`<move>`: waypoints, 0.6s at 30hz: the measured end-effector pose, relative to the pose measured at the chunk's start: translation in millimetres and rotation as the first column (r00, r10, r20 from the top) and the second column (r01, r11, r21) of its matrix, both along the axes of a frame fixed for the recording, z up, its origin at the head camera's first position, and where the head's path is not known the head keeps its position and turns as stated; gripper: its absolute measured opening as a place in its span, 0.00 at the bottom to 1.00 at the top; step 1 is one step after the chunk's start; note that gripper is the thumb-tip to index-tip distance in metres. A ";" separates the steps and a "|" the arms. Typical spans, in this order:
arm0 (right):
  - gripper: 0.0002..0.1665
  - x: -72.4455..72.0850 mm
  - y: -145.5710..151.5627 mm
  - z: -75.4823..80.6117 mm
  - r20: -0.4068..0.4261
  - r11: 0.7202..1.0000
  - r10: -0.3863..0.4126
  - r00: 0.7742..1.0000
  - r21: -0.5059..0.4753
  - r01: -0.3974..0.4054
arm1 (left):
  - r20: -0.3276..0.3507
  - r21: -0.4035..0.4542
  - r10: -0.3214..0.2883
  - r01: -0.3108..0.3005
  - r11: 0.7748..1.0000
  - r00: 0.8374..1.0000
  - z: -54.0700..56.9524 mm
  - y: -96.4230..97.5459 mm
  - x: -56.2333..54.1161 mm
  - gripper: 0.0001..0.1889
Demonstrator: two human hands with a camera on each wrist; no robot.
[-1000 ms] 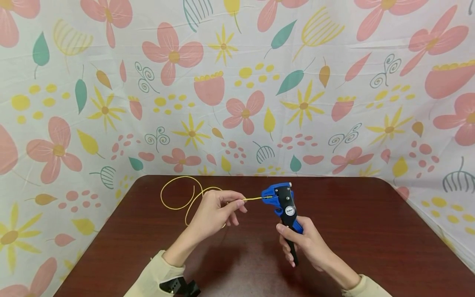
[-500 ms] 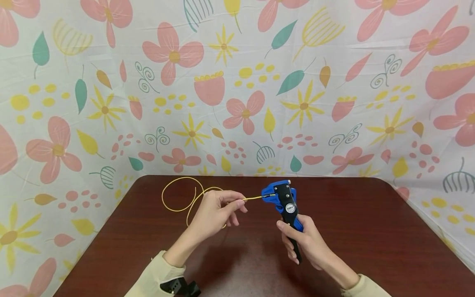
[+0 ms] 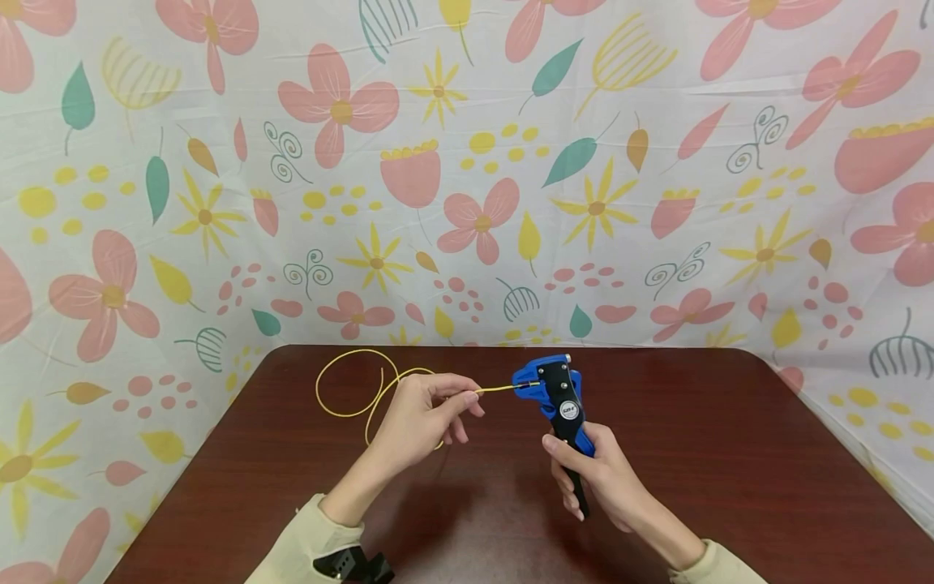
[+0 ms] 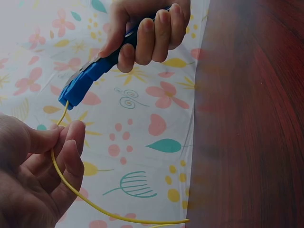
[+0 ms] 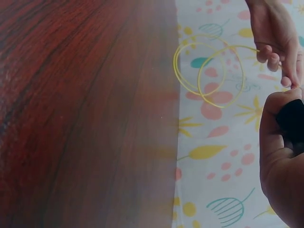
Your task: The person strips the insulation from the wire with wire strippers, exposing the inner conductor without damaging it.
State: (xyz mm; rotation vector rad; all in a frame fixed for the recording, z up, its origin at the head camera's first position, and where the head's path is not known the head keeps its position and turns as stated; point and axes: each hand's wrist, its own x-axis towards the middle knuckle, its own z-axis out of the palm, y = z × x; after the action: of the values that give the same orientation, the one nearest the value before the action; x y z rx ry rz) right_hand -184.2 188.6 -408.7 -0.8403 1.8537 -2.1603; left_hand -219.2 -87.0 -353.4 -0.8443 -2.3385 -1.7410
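Observation:
My left hand (image 3: 426, 418) pinches a yellow wire (image 3: 499, 388) between thumb and index finger, a short way from its end. That end sits in the blue jaws of a wire stripper (image 3: 560, 393) with a black body. Around the stripper's handles my right hand (image 3: 601, 474) is wrapped, holding the tool upright with its head tilted left. In the left wrist view the wire (image 4: 65, 111) enters the blue nose of the stripper (image 4: 80, 88). The right wrist view shows only a dark part of the handle (image 5: 292, 118) in the right hand (image 5: 280, 161).
The wire's loose loops (image 3: 319, 381) trail behind the left hand toward the table's back left. Under both hands is a dark reddish-brown table (image 3: 693, 430). A flower-printed cloth (image 3: 467, 162) rises behind it and at the sides.
The stripper's head has tipped slightly upward, and its handle has shifted a little since one second ago. The left hand keeps its pinch on the wire, almost unmoved.

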 end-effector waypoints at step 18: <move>0.08 2.3 -0.6 0.9 0.042 1.000 -0.018 0.999 0.013 0.018 | -0.005 0.003 -0.007 0.007 1.000 1.000 -1.7 -0.3 -0.9 0.06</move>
State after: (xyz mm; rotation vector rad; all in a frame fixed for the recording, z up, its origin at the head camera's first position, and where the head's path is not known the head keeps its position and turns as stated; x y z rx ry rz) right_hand -181.9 188.0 -407.8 -0.7726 1.8599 -2.1577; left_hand -220.1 -87.3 -355.1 -0.8569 -2.3319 -1.7431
